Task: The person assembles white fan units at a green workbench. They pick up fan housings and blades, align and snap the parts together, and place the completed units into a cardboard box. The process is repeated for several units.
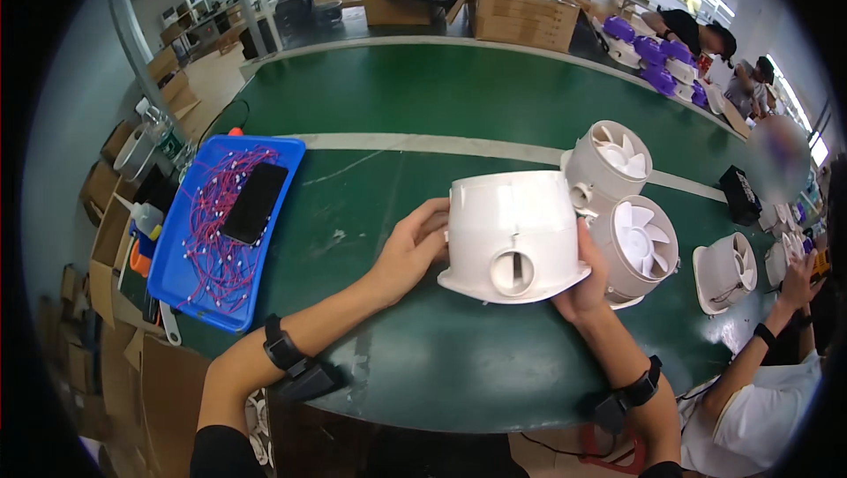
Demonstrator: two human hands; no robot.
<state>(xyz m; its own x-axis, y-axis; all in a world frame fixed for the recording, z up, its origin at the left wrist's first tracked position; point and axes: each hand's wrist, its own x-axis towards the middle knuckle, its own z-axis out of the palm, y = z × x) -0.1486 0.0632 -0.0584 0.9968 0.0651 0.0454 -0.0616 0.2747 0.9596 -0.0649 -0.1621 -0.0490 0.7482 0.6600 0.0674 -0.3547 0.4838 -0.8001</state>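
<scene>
White housing point(514, 233): clasped between left hand point(408, 253) and right hand point(584, 288) (fingers gripping its sides), above green counter point(423, 346); positioning step, steady hold needed.

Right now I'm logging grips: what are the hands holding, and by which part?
Both hold the white plastic housing: left hand on its left side wall, right hand on its right side near the lower rim.

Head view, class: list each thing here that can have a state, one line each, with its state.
White housing: lifted off the table, held on both sides.
Left hand: gripping the housing's left side.
Right hand: gripping its right side.
Two fan units: resting on the green table.
Blue tray: filled with red wires.
Black phone: lying on the wires, screen dark.
</scene>
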